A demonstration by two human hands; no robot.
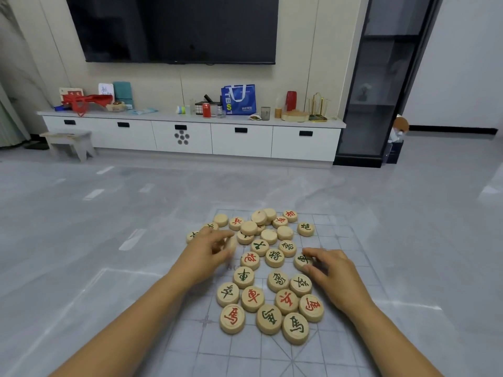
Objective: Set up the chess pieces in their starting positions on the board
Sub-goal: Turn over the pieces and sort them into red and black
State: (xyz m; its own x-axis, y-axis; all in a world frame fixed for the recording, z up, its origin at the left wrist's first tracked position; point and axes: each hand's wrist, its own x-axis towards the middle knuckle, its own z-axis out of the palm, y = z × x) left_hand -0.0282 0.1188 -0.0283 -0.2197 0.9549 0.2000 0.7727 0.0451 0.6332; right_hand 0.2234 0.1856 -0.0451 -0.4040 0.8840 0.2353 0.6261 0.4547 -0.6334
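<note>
the wooden chess pieces (275,257) lie heaped across the middle of the board (245,355), a few stacked toward its far edge (red and green characters, several face down). the right hand (336,276) pinches a green-lettered piece (302,261) between thumb and forefinger. near the board's left edge the left hand (206,254) curls its fingers round a blurred piece (232,244).

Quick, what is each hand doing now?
Left hand: seems to grip a blurred round wooden piece.
Right hand: pinches a green-marked round wooden piece.
</note>
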